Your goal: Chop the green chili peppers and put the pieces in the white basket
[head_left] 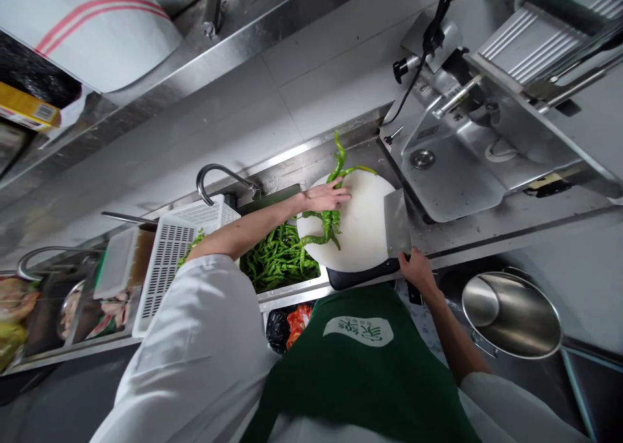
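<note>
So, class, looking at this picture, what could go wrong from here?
The left hand lies over green peppers with fingers pointing toward the cleaver held in the right hand, so a fingertip might get nicked if the blade came across. Also, some peppers poke past the edge of the round cutting board and could slip off.

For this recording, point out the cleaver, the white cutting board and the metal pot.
Cleaver [398, 224]: head view, middle of the blade.
White cutting board [364, 219]: head view, bare top surface.
Metal pot [538, 305]: head view, inner wall.
</note>
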A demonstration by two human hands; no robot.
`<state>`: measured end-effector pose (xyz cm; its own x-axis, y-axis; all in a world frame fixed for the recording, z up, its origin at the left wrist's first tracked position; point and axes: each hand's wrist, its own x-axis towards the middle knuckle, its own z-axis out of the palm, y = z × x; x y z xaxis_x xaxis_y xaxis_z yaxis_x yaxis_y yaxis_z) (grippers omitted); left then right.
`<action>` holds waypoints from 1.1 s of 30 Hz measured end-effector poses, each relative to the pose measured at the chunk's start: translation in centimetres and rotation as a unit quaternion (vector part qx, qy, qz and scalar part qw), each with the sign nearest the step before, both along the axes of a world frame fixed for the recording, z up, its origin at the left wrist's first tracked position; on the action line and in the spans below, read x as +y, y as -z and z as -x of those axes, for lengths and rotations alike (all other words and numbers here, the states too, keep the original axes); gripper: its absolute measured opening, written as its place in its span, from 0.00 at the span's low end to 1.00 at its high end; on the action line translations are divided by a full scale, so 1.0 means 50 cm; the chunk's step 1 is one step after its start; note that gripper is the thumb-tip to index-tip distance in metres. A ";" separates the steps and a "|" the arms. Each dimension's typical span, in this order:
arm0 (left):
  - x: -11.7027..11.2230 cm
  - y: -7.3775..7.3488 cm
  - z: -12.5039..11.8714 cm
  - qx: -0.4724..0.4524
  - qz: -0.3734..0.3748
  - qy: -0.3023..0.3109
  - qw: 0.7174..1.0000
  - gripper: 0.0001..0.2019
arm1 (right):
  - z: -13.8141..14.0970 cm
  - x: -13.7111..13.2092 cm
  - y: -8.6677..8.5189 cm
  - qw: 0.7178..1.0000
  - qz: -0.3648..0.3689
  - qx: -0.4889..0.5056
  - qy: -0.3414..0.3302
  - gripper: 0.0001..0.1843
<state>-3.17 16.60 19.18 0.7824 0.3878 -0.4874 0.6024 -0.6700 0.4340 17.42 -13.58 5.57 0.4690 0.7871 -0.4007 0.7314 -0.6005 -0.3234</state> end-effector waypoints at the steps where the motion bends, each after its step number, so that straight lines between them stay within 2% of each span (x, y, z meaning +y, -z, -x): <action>1: -0.007 0.013 -0.003 -0.002 0.007 -0.018 1.000 0.12 | 0.000 0.000 0.001 1.000 -0.001 -0.001 0.000 0.15; 2: -0.017 0.029 -0.009 -0.007 0.017 -0.029 0.999 0.12 | 0.001 0.000 0.001 1.000 -0.003 -0.001 0.001 0.15; 4: -0.043 0.066 -0.028 -0.021 0.044 -0.013 0.999 0.11 | 0.002 0.000 0.001 1.000 -0.007 -0.002 0.004 0.15; 7: -0.078 0.117 -0.064 -0.051 0.075 0.070 0.993 0.11 | 0.000 0.000 -0.005 1.000 -0.008 -0.004 0.004 0.15; 9: -0.088 0.135 -0.077 -0.080 0.048 0.100 0.991 0.19 | -0.007 -0.004 -0.014 1.000 -0.009 0.001 0.001 0.14; 10: -0.090 0.137 -0.074 -0.095 0.018 0.092 0.991 0.24 | -0.012 -0.008 -0.020 1.000 -0.009 0.005 -0.001 0.15; 11: -0.089 0.135 -0.065 -0.106 -0.020 0.063 0.992 0.26 | -0.017 -0.012 -0.025 1.000 -0.007 0.009 -0.003 0.14; 13: -0.087 0.123 -0.022 -0.093 -0.101 -0.052 0.989 0.24 | -0.026 -0.022 -0.036 1.000 -0.001 0.014 -0.006 0.14; 16: -0.111 0.105 0.088 -0.007 -0.178 -0.270 0.946 0.13 | -0.030 -0.032 -0.047 1.000 0.021 0.023 -0.007 0.15; 18: -0.154 0.111 0.168 0.050 -0.159 -0.359 0.918 0.12 | -0.026 -0.033 -0.050 0.999 0.033 0.030 -0.004 0.16; 19: -0.181 0.120 0.201 0.064 -0.120 -0.385 0.913 0.14 | -0.022 -0.033 -0.051 0.999 0.039 0.032 0.000 0.16; 21: -0.234 0.151 0.237 0.068 -0.042 -0.442 0.893 0.22 | -0.017 -0.033 -0.049 0.998 0.047 0.038 0.007 0.16; 22: -0.254 0.168 0.238 0.062 -0.032 -0.463 0.883 0.25 | -0.015 -0.033 -0.046 0.998 0.050 0.040 0.009 0.17; 24: -0.268 0.201 0.205 0.047 -0.056 -0.496 0.865 0.31 | -0.017 -0.033 -0.041 0.998 0.048 0.036 0.004 0.17; 25: -0.261 0.214 0.176 0.044 -0.075 -0.511 0.855 0.34 | -0.020 -0.033 -0.038 0.999 0.045 0.029 -0.003 0.17; 29: -0.168 0.242 0.046 0.091 -0.093 -0.576 0.807 0.45 | -0.033 -0.028 -0.038 0.998 0.051 0.002 -0.029 0.17; 31: -0.123 0.248 0.008 0.087 -0.105 -0.578 0.805 0.45 | -0.035 -0.024 -0.043 0.998 0.060 -0.003 -0.035 0.17; 33: -0.097 0.253 -0.001 0.041 -0.105 -0.563 0.819 0.44 | -0.034 -0.022 -0.049 0.997 0.064 -0.005 -0.039 0.17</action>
<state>-3.14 11.73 6.53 -0.1617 0.9222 -0.3514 0.9105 0.2767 0.3072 19.10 -14.67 8.02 0.4133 0.7636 -0.4960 0.7798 -0.5781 -0.2402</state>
